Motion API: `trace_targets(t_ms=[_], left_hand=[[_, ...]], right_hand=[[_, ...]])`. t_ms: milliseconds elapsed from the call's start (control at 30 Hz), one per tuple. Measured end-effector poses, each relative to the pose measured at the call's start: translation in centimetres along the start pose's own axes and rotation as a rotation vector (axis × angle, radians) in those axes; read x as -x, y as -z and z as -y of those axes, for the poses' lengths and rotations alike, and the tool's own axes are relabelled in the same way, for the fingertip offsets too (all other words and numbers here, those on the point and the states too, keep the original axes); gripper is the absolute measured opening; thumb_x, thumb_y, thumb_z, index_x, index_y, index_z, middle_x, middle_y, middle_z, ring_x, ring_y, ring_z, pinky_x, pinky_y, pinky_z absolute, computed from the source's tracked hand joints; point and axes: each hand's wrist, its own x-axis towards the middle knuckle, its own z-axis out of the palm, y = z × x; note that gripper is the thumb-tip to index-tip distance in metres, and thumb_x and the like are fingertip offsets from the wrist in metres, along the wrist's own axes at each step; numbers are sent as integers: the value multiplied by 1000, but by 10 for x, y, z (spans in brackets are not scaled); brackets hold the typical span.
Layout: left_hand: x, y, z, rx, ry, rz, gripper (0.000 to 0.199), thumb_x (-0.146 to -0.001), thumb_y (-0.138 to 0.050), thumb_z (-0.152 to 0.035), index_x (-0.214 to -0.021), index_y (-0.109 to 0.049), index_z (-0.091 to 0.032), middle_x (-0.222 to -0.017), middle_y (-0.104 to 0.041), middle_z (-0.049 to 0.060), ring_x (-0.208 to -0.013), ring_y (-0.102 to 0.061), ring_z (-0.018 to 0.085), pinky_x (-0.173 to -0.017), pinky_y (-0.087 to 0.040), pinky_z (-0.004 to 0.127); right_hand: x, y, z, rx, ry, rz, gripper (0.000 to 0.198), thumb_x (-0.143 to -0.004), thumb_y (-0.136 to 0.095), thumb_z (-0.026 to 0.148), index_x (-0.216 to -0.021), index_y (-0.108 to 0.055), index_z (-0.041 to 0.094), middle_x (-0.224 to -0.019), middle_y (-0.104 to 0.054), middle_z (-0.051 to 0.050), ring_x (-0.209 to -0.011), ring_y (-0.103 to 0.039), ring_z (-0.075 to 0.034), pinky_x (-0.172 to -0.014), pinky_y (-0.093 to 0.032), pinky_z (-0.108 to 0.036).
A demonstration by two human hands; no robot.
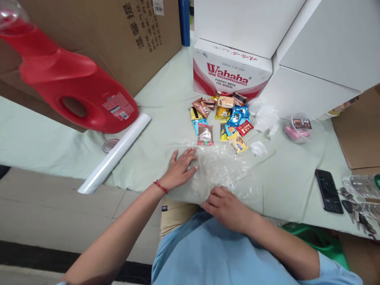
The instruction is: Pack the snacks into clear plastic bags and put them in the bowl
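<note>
A thin, crinkled sheet of clear plastic (228, 168) lies flat at the table's front edge. On its left side rests my left hand (182, 166), palm down with the fingers stretched apart. My right hand (224, 204) is at the sheet's near edge, its fingers bent together on the plastic; the thumb side is partly hidden. Just beyond the sheet is a pile of small wrapped snacks (236, 116), with a brown and pink packet (205, 134) and a yellow cookie packet (237, 142) closest to my hands.
At left, a big red detergent bottle (97, 87) stands by a white roll (115, 154) and a cardboard box (97, 35). A Wahaha carton (231, 71) backs the snacks. To the right are crumpled plastic (265, 116), a clear tub (299, 128), a phone (329, 191) and keys (360, 215).
</note>
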Motion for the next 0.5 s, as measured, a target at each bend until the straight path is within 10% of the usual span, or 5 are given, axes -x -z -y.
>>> trace_targets(t_ms=[133,267,500], left_hand=[[0,6,0,-10,-79,72,33,-85,-63,-36,-115,-61,-23,-172,-26,11,-161,-16,30,-126,0,66],[5,14,4,-6,-183,119,48,-81,-72,-37,-126,-60,-26,-174,-18,10,-163,-5,32,-125,0,68],[22,15,22,-170,-229,141,81,-82,-72,-61,-153,-46,-31,-173,-21,13,-161,-7,39,-121,3,73]], right_hand=[[7,28,7,-264,131,158,21,-106,-52,26,-112,-72,20,-102,-75,-5,-98,-62,-19,-89,-48,-32],[7,55,-27,-367,-101,-150,34,-109,-43,30,-133,-65,20,-118,-75,-7,-107,-67,-17,-95,-52,-29],[10,-1,-117,97,-572,-266,52,-106,-44,40,-153,-50,20,-163,-44,-13,-152,-36,-32,-124,-26,-60]])
